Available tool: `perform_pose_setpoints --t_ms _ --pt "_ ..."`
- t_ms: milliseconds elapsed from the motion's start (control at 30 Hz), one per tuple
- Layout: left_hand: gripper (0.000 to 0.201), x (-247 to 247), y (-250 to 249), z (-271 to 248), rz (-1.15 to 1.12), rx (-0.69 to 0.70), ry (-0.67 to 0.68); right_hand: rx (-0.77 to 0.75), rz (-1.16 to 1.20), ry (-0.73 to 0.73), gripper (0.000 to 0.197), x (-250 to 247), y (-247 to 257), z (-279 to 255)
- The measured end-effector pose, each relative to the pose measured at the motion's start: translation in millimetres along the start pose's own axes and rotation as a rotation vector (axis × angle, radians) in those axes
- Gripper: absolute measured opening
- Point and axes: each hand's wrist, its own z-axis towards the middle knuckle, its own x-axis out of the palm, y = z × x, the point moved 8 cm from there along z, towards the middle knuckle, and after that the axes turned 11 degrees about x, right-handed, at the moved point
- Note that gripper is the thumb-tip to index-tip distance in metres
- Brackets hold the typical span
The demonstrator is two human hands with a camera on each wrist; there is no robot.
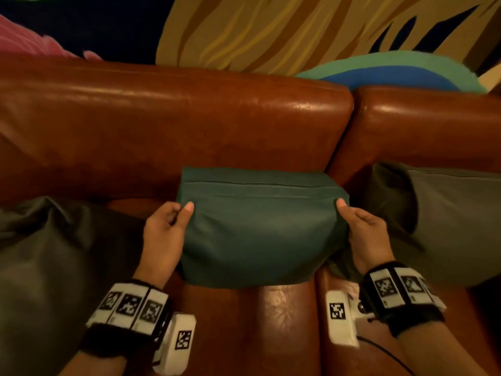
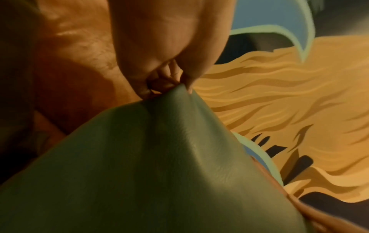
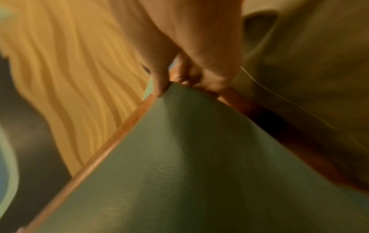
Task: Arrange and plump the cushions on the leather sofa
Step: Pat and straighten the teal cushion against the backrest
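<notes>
A teal-green cushion [image 1: 260, 229] stands upright in the middle of the brown leather sofa [image 1: 189, 126], leaning on the backrest. My left hand [image 1: 168, 229] grips its upper left corner, thumb on the front face and fingers curled behind. My right hand [image 1: 363, 232] grips the upper right corner in the same way. In the left wrist view the fingers [image 2: 159, 85] pinch a peak of the green cover [image 2: 159, 165]. The right wrist view shows the thumb [image 3: 159, 85] pressed on the cushion [image 3: 199, 165] at its top edge.
A dark grey cushion [image 1: 54, 253] lies on the seat to the left, and another grey cushion [image 1: 444, 221] leans at the right. A painted mural [image 1: 271, 31] covers the wall behind. The seam between the two seat sections [image 1: 317, 321] runs below the green cushion.
</notes>
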Motion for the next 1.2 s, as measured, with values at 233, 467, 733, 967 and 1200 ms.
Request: perform_pose_setpoints --t_ms 233,467,733,967,1200 --pt "0.027 -1.4 12.3 14.0 -0.042 -0.123 -0.066 0.048 -0.035 -0.093 0.047 9.0 -6.2 18.2" --pt "0.032 10.0 -23.9 23.5 0.358 0.046 -0.091 -0.298 -0.546 -0.321 0.048 22.3 33.7 2.4" --pt "0.045 9.4 -14.1 34.7 0.274 0.012 -0.077 -0.178 -0.499 -0.315 0.055 19.8 31.1 17.7" --pt "0.063 -3.1 19.9 64.3 0.029 -0.28 -0.097 0.037 -0.492 -0.257 0.063 7.5 40.8 46.7" --pt "0.05 21.4 -6.7 97.1 0.078 -0.348 0.181 0.357 -0.383 0.097 0.091 29.7 31.8 87.4"
